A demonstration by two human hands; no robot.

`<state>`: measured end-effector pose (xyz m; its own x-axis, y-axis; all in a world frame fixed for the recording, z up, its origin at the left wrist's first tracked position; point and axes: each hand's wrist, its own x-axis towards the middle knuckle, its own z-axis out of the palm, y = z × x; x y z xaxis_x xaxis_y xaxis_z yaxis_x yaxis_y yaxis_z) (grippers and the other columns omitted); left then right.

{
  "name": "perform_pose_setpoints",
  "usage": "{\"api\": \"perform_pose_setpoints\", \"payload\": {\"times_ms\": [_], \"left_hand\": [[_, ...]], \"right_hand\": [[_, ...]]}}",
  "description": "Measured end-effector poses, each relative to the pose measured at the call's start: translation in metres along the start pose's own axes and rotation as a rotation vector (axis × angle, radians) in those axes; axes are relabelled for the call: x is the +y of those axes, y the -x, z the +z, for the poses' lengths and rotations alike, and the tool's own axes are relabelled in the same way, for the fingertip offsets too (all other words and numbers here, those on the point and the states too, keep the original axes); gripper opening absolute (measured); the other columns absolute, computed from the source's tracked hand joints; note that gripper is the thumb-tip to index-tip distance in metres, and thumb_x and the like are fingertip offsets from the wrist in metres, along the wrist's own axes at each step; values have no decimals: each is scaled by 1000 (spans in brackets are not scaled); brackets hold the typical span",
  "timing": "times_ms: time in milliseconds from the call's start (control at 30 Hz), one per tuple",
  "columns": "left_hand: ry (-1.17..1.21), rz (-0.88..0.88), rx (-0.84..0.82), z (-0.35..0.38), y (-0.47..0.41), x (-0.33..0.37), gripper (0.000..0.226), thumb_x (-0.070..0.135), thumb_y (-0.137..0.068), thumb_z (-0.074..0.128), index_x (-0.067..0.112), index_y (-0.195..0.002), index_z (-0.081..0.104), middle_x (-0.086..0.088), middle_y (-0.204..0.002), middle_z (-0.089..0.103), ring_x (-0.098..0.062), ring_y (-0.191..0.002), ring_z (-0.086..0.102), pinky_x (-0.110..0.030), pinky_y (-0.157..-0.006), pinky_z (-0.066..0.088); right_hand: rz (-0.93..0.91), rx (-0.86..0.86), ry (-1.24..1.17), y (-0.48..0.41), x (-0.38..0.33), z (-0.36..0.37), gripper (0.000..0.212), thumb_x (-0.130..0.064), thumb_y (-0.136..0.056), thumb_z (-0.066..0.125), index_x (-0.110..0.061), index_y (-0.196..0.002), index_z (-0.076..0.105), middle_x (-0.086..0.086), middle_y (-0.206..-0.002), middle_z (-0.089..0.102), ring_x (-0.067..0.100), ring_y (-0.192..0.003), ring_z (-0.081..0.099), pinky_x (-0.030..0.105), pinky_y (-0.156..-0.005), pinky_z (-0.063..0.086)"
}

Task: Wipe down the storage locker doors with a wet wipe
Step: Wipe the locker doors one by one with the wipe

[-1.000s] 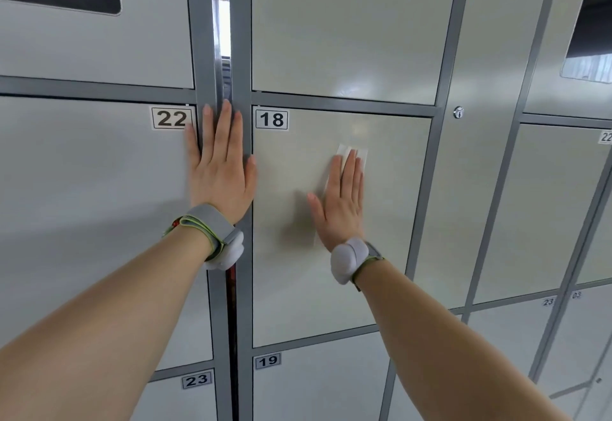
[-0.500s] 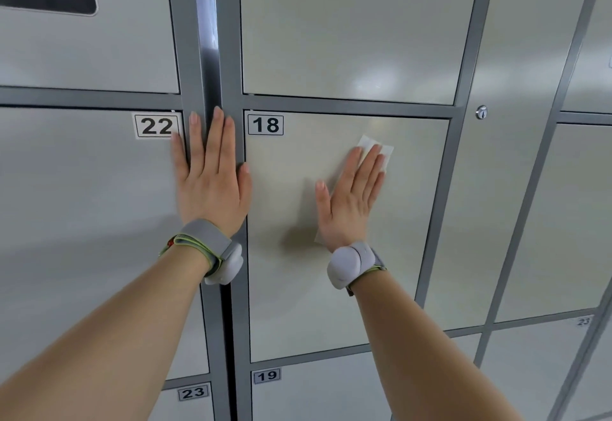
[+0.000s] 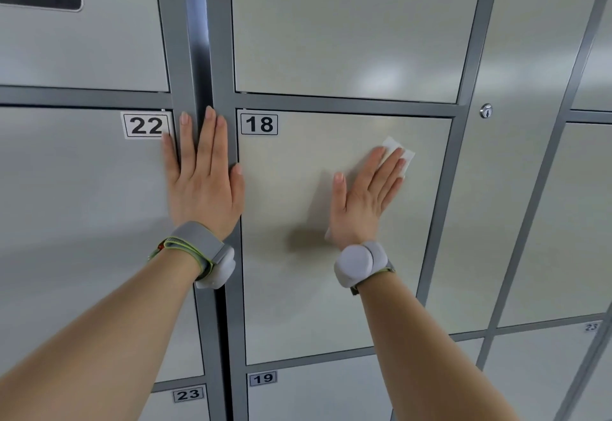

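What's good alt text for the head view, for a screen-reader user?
Right hand presses a white wet wipe flat against grey locker door 18, near its upper right. Left hand rests flat, fingers straight, on the grey frame between door 22 and door 18.

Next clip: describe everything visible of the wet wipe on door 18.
The wet wipe is a thin white sheet, soft-looking and slightly rumpled. It lies flat against the upper right part of door 18, pressed there by the straight fingers of the right hand. The hand hides most of it; one edge shows past the fingertips and a small corner by the heel of the palm. Its dampness cannot be judged.
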<state>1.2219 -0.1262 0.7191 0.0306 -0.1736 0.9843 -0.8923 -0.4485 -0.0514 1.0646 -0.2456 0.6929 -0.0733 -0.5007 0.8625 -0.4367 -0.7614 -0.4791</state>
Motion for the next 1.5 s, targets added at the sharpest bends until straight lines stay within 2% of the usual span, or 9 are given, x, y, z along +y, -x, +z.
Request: {"api": "perform_pose_setpoints", "payload": {"times_ms": [167, 333, 467, 567, 733, 1000, 1133, 1333, 1500], "left_hand": [[-6, -1, -8, 0, 0, 0, 59, 23, -94, 34, 2, -147, 22, -14, -154, 25, -36, -141, 14, -43, -117, -5], [-9, 6, -4, 1, 0, 0, 58, 25, -94, 33, 2, -147, 22, -15, -153, 25, -37, -141, 14, -42, -117, -6], [-8, 2, 3, 1, 0, 1, 58, 25, -94, 33, 1, -147, 22, -16, -153, 25, -37, -141, 13, -41, -117, -7], [-10, 3, 11, 1, 1, 2, 58, 25, -95, 32, 2, -147, 22, -16, -153, 25, -37, -141, 14, -41, -117, -7], [-24, -6, 11, 2, 1, 3, 58, 24, -95, 32, 2, -147, 21, -15, -154, 23, -37, -141, 14, -41, -117, -7], [-49, -10, -8, 1, 1, 3, 60, 25, -94, 32, 2, -148, 19, -15, -155, 21, -38, -142, 13, -40, -117, -9], [-64, -4, -5, 1, 1, 2, 60, 25, -94, 32, 1, -148, 19, -16, -155, 22, -38, -142, 13, -39, -117, -10], [-67, 7, 0, 3, 1, 2, 59, 24, -94, 33, 1, -147, 20, -16, -154, 22, -38, -141, 14, -41, -118, -7], [-56, 11, 4, 2, 1, 2, 59, 26, -95, 31, 1, -148, 19, -16, -154, 22, -38, -141, 13, -40, -117, -9]], "right_hand": [[-68, 10, 38, -10, -2, 0, 81, -60, -93, 5, 0, -148, 5, 20, -155, -2, 29, -144, -8, 38, -116, -14], [-56, -3, 49, 8, 19, -2, 76, -56, -96, 9, 0, -148, 4, 21, -156, -1, 26, -144, -10, 37, -116, -12], [8, 9, -13, 17, 29, -4, 75, -56, -95, 10, -4, -147, -2, 10, -154, -12, 16, -143, -19, 35, -116, -14], [107, 43, -94, 2, 17, -3, 76, -56, -93, 15, -7, -147, -3, 4, -151, -16, 15, -141, -19, 32, -114, -18], [9, 51, -19, -12, 13, -2, 82, -61, -93, 6, 0, -147, 5, 21, -155, -1, 28, -144, -6, 37, -116, -14], [55, 41, -24, 9, 37, -2, 79, -60, -94, 8, -3, -148, 1, 8, -153, -10, 26, -144, -10, 35, -116, -14], [133, 108, -85, -17, 23, -3, 85, -66, -90, 3, -4, -148, 2, 17, -156, -4, 28, -144, -8, 34, -115, -15], [75, 116, -35, -39, 27, -9, 77, -55, -92, 16, -3, -149, 8, 20, -156, 2, 30, -145, -3, 34, -116, -13], [119, 96, -39, -15, 45, -11, 84, -66, -90, 3, -5, -149, 3, 16, -157, -3, 26, -145, -7, 32, -115, -14]]}}
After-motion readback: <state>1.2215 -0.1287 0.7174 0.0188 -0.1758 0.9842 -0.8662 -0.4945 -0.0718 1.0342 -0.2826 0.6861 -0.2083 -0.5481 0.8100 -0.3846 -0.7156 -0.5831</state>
